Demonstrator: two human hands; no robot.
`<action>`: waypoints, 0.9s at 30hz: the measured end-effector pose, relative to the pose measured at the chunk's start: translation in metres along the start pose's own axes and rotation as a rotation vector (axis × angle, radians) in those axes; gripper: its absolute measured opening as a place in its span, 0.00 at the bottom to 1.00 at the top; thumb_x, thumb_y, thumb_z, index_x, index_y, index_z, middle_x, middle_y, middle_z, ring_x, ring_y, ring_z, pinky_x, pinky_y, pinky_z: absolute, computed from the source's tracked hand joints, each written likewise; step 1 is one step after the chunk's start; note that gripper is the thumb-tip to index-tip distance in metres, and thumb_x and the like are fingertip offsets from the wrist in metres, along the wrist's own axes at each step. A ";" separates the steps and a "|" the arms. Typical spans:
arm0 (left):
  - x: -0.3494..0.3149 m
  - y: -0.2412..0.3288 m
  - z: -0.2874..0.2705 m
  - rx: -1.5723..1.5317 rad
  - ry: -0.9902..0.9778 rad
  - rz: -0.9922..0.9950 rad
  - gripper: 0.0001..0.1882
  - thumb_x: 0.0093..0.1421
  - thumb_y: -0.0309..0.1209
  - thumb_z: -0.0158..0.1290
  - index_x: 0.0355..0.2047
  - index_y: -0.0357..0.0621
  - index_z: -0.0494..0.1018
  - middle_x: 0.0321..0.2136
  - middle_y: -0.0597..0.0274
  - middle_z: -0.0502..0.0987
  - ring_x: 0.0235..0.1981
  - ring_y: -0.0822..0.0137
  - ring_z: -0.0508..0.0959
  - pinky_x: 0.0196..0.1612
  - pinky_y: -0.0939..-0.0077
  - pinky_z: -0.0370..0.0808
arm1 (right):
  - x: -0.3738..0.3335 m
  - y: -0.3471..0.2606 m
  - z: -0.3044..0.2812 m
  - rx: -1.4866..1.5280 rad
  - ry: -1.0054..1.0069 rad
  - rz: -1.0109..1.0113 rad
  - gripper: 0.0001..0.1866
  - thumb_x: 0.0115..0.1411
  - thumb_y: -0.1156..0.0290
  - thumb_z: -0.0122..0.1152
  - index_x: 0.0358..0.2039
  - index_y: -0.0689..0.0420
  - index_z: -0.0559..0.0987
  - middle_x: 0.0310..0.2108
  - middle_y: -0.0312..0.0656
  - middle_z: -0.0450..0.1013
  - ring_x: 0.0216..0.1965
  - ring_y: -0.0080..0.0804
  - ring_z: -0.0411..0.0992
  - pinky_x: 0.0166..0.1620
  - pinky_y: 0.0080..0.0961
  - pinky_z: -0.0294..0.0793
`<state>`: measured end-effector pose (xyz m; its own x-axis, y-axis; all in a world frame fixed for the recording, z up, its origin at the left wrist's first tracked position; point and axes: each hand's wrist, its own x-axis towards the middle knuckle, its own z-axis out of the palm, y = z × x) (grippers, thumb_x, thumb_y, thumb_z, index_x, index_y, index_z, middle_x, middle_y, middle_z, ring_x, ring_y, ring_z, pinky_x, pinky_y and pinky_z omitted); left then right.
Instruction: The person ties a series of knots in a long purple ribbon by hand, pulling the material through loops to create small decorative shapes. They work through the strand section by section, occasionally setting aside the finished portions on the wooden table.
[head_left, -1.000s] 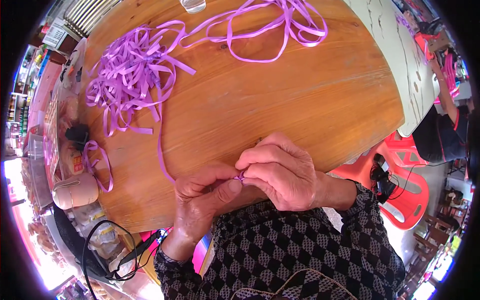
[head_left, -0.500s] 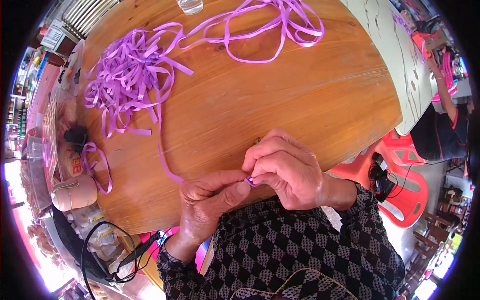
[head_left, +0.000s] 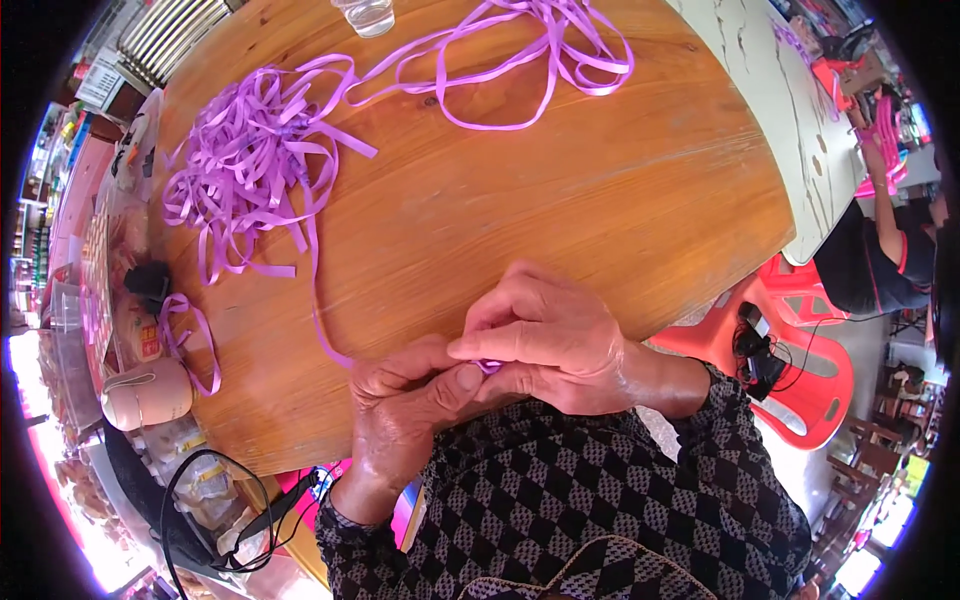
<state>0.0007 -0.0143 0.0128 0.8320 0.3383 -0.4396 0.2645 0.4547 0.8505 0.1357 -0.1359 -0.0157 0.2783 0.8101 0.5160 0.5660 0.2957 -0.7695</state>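
I see right hand (head_left: 565, 345) reach farther over left hand (head_left: 405, 395) now; fingers of both pinch small purple ribbon (head_left: 488, 366) bit, so it seems held well.

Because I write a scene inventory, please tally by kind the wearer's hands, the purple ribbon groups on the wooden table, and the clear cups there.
Hands: 2 (left hand, right hand)
Purple ribbon groups: 3 (large tangle, looser loops, small loop at left edge)
Clear cup: 1
Total: 6
The strand running to the left hand is counted with the large tangle.
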 end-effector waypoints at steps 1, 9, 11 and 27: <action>0.000 -0.001 -0.002 0.007 -0.008 0.009 0.07 0.53 0.25 0.56 0.31 0.33 0.77 0.23 0.64 0.74 0.25 0.76 0.71 0.29 0.86 0.66 | -0.001 0.001 0.001 0.017 0.007 0.006 0.20 0.41 0.71 0.69 0.37 0.56 0.77 0.31 0.38 0.71 0.29 0.32 0.68 0.32 0.26 0.67; -0.002 -0.003 -0.007 0.165 -0.029 0.049 0.08 0.52 0.26 0.57 0.31 0.34 0.77 0.24 0.65 0.75 0.26 0.78 0.71 0.29 0.86 0.67 | -0.007 0.008 0.003 0.119 0.073 0.014 0.13 0.41 0.74 0.68 0.30 0.56 0.78 0.27 0.36 0.71 0.26 0.32 0.67 0.27 0.25 0.66; -0.002 -0.004 -0.005 0.139 -0.012 0.043 0.08 0.52 0.26 0.57 0.31 0.34 0.77 0.25 0.64 0.76 0.26 0.77 0.72 0.30 0.86 0.68 | -0.006 0.008 0.002 0.135 0.051 0.047 0.12 0.41 0.75 0.68 0.29 0.57 0.78 0.27 0.37 0.70 0.26 0.32 0.67 0.27 0.25 0.66; 0.000 -0.012 0.006 0.022 0.176 0.091 0.07 0.52 0.24 0.57 0.31 0.32 0.76 0.26 0.60 0.78 0.27 0.74 0.74 0.32 0.84 0.70 | -0.005 -0.005 -0.008 0.154 0.123 0.157 0.09 0.46 0.79 0.65 0.29 0.61 0.76 0.25 0.41 0.71 0.26 0.32 0.68 0.28 0.25 0.65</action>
<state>-0.0001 -0.0246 0.0044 0.7554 0.5173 -0.4023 0.2042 0.3976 0.8946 0.1376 -0.1457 -0.0116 0.4513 0.7872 0.4204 0.3863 0.2523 -0.8872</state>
